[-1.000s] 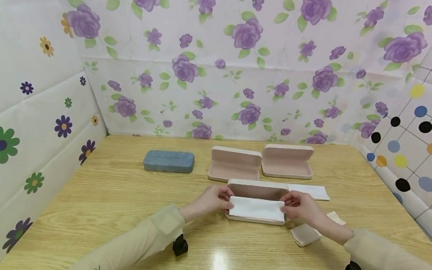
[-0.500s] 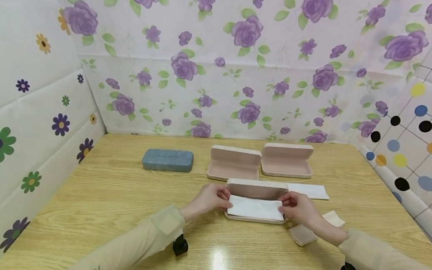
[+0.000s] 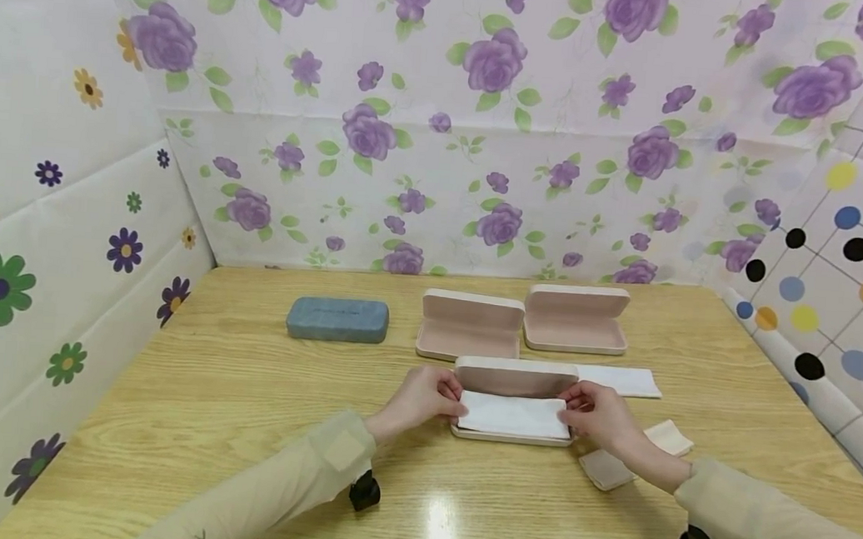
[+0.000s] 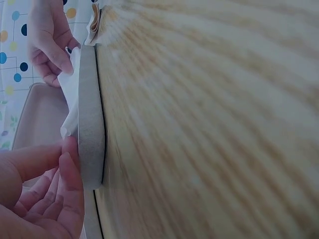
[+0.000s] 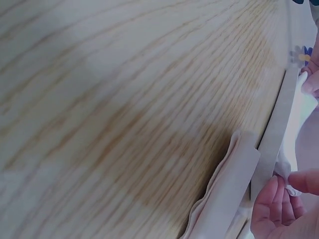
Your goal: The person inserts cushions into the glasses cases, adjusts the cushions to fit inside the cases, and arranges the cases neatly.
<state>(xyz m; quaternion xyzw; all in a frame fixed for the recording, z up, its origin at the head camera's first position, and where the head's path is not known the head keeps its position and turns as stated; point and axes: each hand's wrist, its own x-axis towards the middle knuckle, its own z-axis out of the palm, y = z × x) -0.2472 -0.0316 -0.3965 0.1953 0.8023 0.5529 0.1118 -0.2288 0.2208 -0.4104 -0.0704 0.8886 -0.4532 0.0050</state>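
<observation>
An open pink glasses case (image 3: 514,379) lies near the table's front, its lid standing up at the back. A white cloth (image 3: 515,415) is spread across its tray. My left hand (image 3: 446,400) pinches the cloth's left end and my right hand (image 3: 576,409) pinches its right end. In the left wrist view the case's side (image 4: 92,124) runs upward, with my left hand (image 4: 55,179) at its near end and the white cloth (image 4: 70,97) above the rim. In the right wrist view my right hand (image 5: 281,201) is by the case rim (image 5: 276,132).
Two more open pink cases (image 3: 470,326) (image 3: 576,320) stand behind, and a shut blue-grey case (image 3: 337,320) lies to their left. A folded white cloth (image 3: 619,380) and two beige cloths (image 3: 605,469) (image 3: 670,437) lie at the right. Flowered walls close in the wooden table (image 3: 228,389).
The white cloth has sunk a little lower into the case's tray. Both hands stay at its ends.
</observation>
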